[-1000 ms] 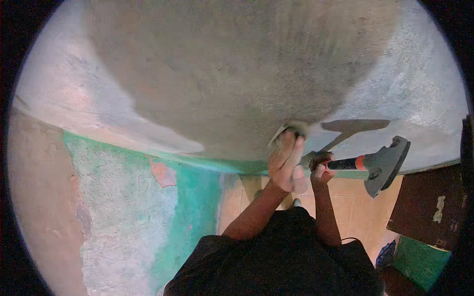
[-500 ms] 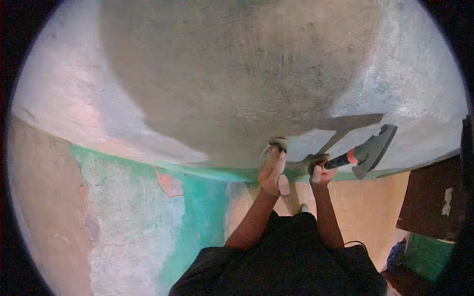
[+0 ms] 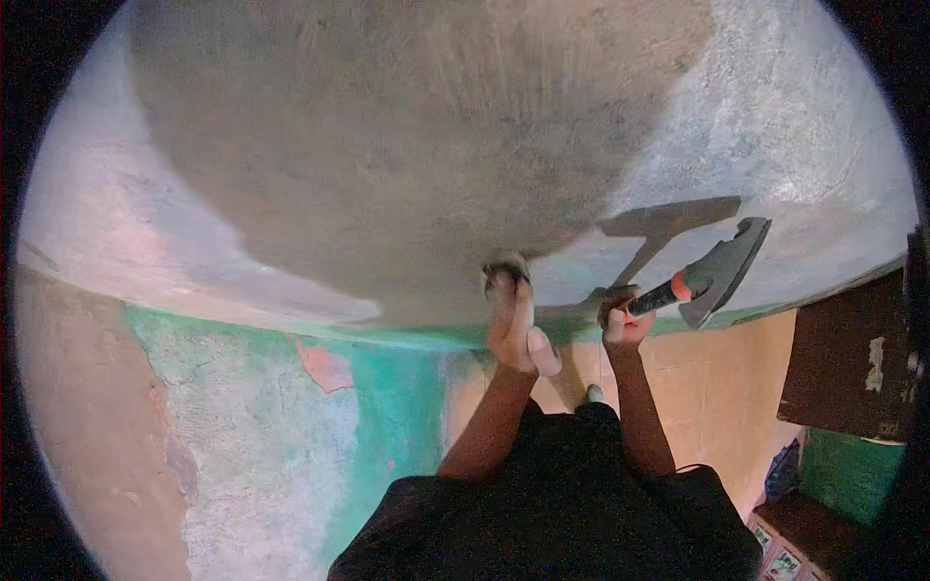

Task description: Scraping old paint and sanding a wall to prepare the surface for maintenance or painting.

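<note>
My left hand (image 3: 511, 320) reaches up to the wall (image 3: 387, 165). Its fingers are stretched out against the lower edge of the dark grey patch, and its thumb stands apart. Motion smears the fingertips, and no held object can be made out there. To its right, my right hand (image 3: 628, 320) is closed around a black and orange handle. That handle carries a broad, flat grey head, like a wide scraper (image 3: 727, 273), held tilted up and to the right, apart from the wall as far as I can tell. Its T-shaped shadow falls on the wall behind.
Green and whitish worn paint (image 3: 262, 416) covers the lower left, with a pink bare spot (image 3: 325, 368) on it. Tan floor tiles (image 3: 712, 397) lie below me. A dark brown panel (image 3: 841, 373) stands at the right, above a green surface (image 3: 848, 474).
My left hand has shifted left along the wall. My right hand and the tool have moved slightly up and left, and the whole view has shifted a little.
</note>
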A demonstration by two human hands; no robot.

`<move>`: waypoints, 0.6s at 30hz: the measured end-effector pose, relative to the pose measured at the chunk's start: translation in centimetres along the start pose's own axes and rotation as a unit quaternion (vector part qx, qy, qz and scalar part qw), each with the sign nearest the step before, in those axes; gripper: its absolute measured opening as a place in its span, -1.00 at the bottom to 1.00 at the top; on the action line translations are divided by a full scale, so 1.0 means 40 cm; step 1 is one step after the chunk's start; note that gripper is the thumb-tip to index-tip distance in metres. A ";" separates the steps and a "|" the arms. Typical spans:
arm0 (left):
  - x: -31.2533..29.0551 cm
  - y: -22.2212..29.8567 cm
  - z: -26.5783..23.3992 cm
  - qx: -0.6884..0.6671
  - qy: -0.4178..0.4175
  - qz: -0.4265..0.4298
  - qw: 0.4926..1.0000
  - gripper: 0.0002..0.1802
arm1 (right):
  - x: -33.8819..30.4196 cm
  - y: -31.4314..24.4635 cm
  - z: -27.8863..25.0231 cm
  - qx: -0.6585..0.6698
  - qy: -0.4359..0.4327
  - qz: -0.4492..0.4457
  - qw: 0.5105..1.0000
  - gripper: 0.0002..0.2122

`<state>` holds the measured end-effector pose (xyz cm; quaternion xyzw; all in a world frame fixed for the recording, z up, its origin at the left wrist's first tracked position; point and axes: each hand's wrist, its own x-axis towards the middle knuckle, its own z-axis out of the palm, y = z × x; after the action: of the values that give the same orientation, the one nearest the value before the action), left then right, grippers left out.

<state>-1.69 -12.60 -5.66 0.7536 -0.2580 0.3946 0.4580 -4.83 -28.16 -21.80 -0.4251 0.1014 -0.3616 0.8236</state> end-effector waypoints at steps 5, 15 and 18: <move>0.113 0.052 0.018 -0.032 0.088 0.104 0.990 -0.35 | 0.004 -0.028 0.054 -0.136 0.069 -0.173 0.973 -0.67; -0.004 0.052 0.041 -0.048 -0.034 -0.023 0.998 -0.36 | 0.008 -0.040 0.025 -0.271 -0.091 -0.171 0.943 -0.64; 0.049 0.074 0.045 -0.070 -0.022 0.003 0.997 -0.38 | 0.007 -0.034 0.031 -0.183 -0.029 -0.152 0.971 -0.62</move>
<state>-2.19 -15.60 -3.07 0.7278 -0.2971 0.3602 0.5023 -4.72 -28.09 -19.93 -0.5889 0.0764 -0.4452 0.6702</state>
